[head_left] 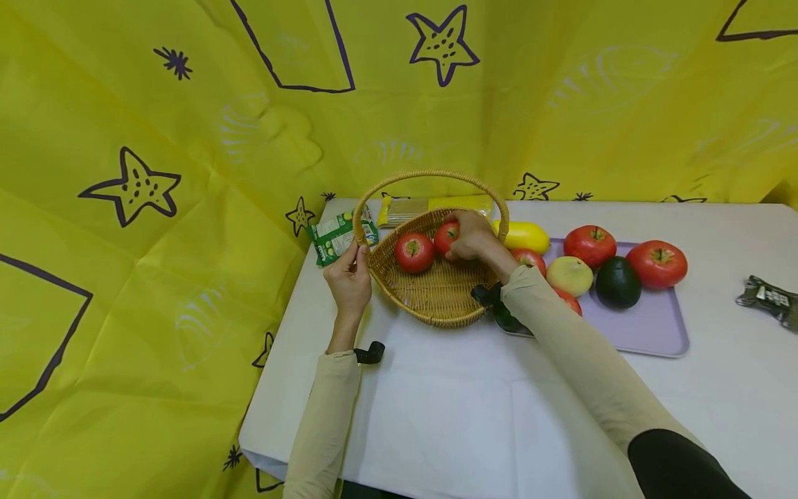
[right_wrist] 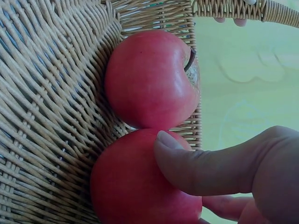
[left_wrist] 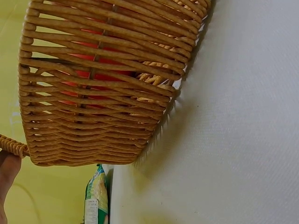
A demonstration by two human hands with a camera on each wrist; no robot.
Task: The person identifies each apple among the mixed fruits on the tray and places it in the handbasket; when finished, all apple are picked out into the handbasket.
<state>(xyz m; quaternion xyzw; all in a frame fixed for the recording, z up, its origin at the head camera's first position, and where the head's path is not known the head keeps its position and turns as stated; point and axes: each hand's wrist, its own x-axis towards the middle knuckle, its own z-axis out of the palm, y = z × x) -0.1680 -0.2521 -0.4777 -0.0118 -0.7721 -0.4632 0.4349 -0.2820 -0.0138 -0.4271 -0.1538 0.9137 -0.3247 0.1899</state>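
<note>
Right sleeve (head_left: 592,364) foremost; right grip (head_left: 476,238) curls round an apple (right_wrist: 133,186) touching another apple (right_wrist: 147,79) in the basket (head_left: 430,298); left grip (head_left: 350,278) pinches its handle (head_left: 430,173).

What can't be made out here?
Head view: fine print on the green packet, too small; a dark green item, mostly hidden by the right sleeve.
Left wrist view: most of the left hand, cut by the left edge.
Right wrist view: part of the held apple, cut by the bottom edge.
</note>
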